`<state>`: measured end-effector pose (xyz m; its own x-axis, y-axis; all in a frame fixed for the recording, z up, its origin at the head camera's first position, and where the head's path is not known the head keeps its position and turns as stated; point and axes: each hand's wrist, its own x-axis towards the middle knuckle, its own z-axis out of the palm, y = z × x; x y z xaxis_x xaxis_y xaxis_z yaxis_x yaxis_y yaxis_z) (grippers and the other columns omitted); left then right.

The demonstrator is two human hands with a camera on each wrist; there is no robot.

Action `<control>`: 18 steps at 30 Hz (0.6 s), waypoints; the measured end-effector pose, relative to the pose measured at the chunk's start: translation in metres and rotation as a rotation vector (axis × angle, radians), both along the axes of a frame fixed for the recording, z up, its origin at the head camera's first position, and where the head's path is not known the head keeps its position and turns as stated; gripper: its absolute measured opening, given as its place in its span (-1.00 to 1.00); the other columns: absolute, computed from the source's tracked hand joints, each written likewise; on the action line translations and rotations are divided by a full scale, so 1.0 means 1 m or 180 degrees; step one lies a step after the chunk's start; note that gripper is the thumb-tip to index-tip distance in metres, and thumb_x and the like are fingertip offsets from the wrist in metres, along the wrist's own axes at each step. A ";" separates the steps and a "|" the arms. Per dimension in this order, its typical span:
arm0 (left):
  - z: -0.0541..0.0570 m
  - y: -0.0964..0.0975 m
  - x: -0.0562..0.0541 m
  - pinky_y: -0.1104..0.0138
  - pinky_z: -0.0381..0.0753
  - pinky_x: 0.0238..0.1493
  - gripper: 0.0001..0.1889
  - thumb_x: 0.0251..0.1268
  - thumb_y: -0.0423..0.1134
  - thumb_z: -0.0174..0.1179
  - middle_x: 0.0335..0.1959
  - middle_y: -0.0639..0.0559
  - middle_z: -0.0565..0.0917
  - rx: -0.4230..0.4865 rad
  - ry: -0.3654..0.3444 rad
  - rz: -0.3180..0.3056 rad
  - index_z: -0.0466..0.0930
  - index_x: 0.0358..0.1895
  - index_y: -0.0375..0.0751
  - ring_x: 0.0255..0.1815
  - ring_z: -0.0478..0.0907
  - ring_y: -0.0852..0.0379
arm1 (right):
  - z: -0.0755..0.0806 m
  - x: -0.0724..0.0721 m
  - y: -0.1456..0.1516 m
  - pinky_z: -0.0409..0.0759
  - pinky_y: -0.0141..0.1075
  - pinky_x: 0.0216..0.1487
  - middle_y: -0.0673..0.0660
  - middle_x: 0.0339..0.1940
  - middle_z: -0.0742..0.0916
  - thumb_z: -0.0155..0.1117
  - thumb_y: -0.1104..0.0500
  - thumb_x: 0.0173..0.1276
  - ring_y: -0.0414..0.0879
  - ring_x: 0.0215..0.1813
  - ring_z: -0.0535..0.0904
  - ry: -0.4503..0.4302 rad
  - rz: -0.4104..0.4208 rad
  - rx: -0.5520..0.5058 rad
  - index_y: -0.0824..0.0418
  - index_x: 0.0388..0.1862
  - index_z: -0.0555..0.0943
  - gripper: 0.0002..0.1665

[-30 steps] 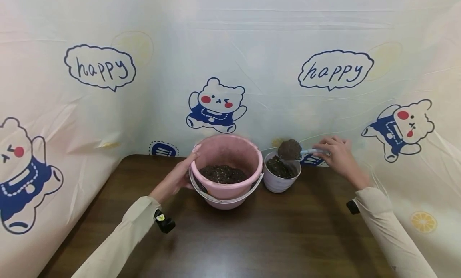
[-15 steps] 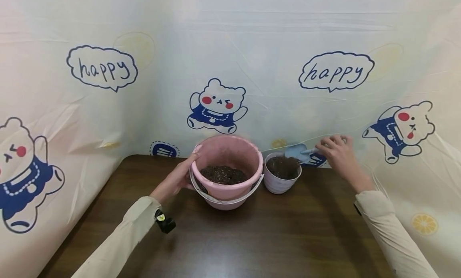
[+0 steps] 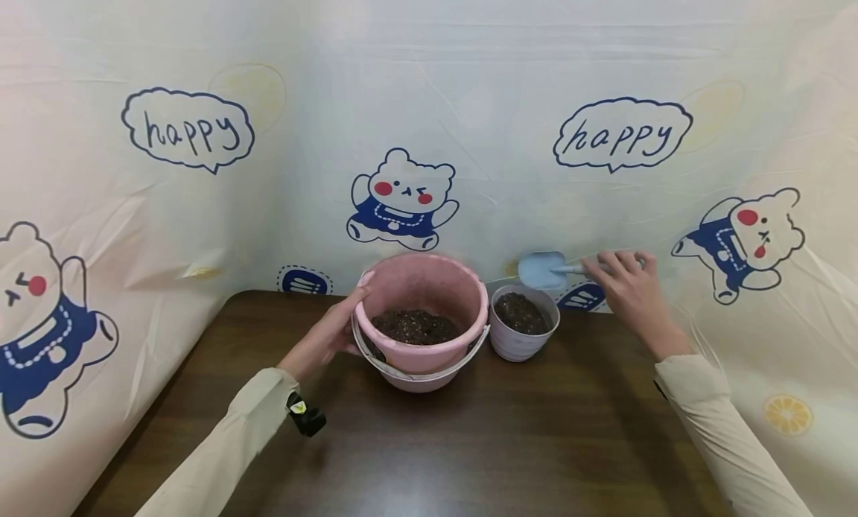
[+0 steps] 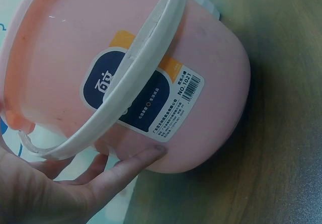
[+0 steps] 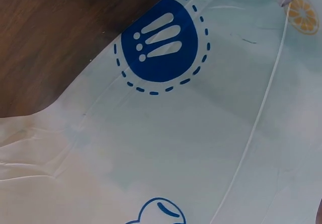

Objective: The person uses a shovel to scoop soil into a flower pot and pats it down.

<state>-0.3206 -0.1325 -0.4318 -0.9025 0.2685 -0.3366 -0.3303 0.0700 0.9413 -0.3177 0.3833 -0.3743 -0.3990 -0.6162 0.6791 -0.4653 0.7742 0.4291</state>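
Note:
A pink bucket [image 3: 482, 308] with dark soil [image 3: 417, 327] in it stands upright on the table. My left hand [image 3: 331, 329] grips its left rim, the thumb over the edge; in the left wrist view that hand's fingers [image 4: 126, 168] lie along the outer wall. Beside the bucket's right side is a small pale plant pot [image 3: 518, 347], also holding soil. Just above the pot's back right rim, my right hand [image 3: 630, 287] holds a light blue trowel [image 3: 543, 270] by its handle. The trowel's blade shows its bare blue face. The right wrist view shows neither the trowel nor the grip.
The bucket's white handle [image 3: 415, 378] hangs down across its front. A printed cloth [image 3: 509, 129] rises behind the brown wooden table [image 3: 436, 457] and along both sides. A thin pale line [image 5: 251, 138] crosses the cloth in the right wrist view.
The trowel, heaped with soil a second ago, tipped over the pot and its soil went in. The blade has since lifted back above the rim. My left hand and the bucket stay put.

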 end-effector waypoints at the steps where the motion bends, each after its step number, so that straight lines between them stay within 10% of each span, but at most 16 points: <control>1: 0.000 0.000 0.000 -0.32 0.55 0.23 -0.03 0.52 0.34 -0.08 0.62 -0.48 0.14 -0.0006 0.0008 -0.0010 -0.08 0.69 -0.30 0.52 0.27 -0.39 | -0.001 0.000 -0.002 0.31 0.26 -0.04 0.34 -0.06 0.66 0.14 0.43 0.46 0.34 -0.07 0.54 0.0044 0.0029 -0.0027 0.24 0.15 0.65 -0.65; 18: -0.001 -0.001 0.001 -0.20 0.66 0.15 -0.04 0.51 0.33 -0.07 0.56 -0.50 0.22 -0.0112 0.0036 0.0080 -0.04 0.68 -0.32 0.40 0.39 -0.29 | -0.002 -0.004 -0.059 0.35 0.31 -0.15 0.31 -0.15 0.64 0.28 0.23 0.47 0.31 -0.16 0.48 0.0650 0.0044 -0.0455 0.27 -0.02 0.67 -0.82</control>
